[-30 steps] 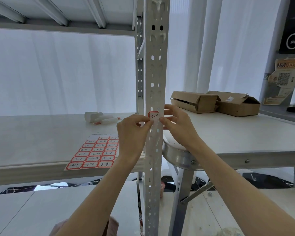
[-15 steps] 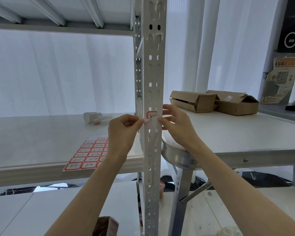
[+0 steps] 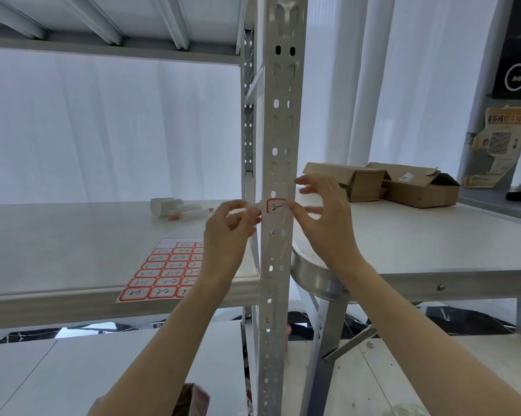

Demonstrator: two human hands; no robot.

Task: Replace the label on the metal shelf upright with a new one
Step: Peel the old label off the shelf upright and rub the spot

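A red-bordered label (image 3: 275, 206) with black handwriting sits on the front face of the perforated metal shelf upright (image 3: 278, 130), at about shelf-board height. My left hand (image 3: 226, 232) is just left of the upright. Its thumb and forefinger pinch a pale strip that runs to the label's left end; motion blur hides the detail. My right hand (image 3: 322, 223) is on the right of the upright with its fingers spread, and the thumb tip touches the label's right edge. A sheet of red-bordered labels (image 3: 163, 271) lies on the shelf board (image 3: 58, 244), partly behind my left wrist.
Small white rolled items (image 3: 178, 210) lie further back on the shelf board. Right of the upright, a white table (image 3: 433, 244) carries two open cardboard boxes (image 3: 358, 181) (image 3: 424, 187). A round metal rim (image 3: 313, 277) sits beside the upright. White curtains hang behind.
My left hand has slid left from the front of the upright to its left edge, still pinched. My right hand's fingers have spread apart. The label stays on the upright.
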